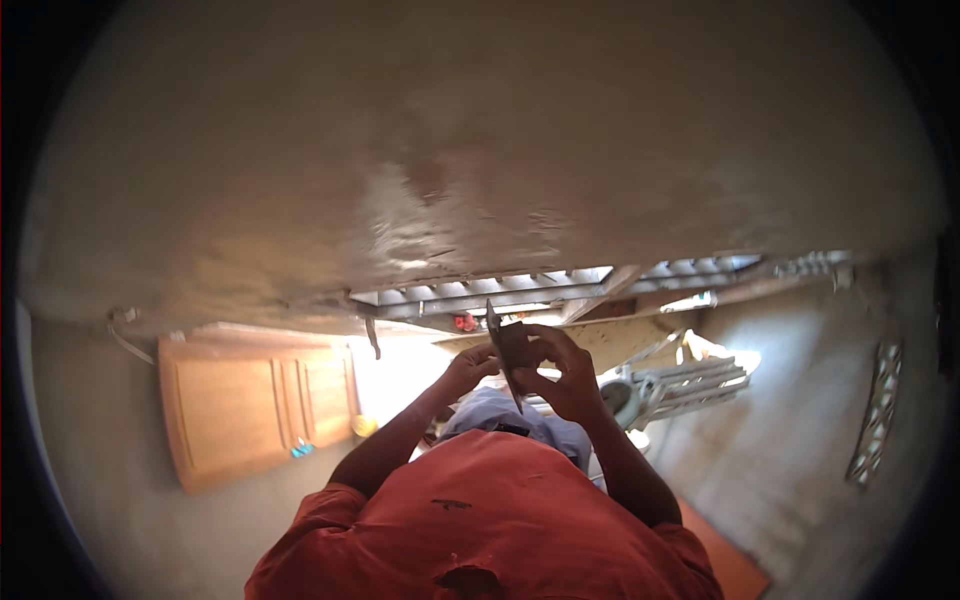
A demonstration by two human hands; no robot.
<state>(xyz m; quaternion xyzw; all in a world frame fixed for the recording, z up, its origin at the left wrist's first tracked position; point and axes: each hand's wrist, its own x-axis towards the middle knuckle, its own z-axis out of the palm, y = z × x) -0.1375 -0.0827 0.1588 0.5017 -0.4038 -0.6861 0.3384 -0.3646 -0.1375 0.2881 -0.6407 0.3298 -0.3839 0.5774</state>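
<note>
In the middle of the view, a thin dark plate [494,322], like a trowel seen edge-on, stands upright with a darker block [513,340] on its right side. My left hand [472,366] is at the plate's left side, its fingers bent and pinched against it. My right hand [563,375] grips the block and plate from the right with curled fingers. Both forearms rise from my red shirt, above which pale blue-grey clothing shows. The exact shape of what I hold is partly hidden by my fingers.
A grey-brown surface [430,140], glossy in patches, fills the upper view, bordered by louvred window openings [500,292]. A wooden door [230,405] is at left. At right are a pale slatted object [690,385], a patterned vent strip [875,410] and an orange panel [735,560].
</note>
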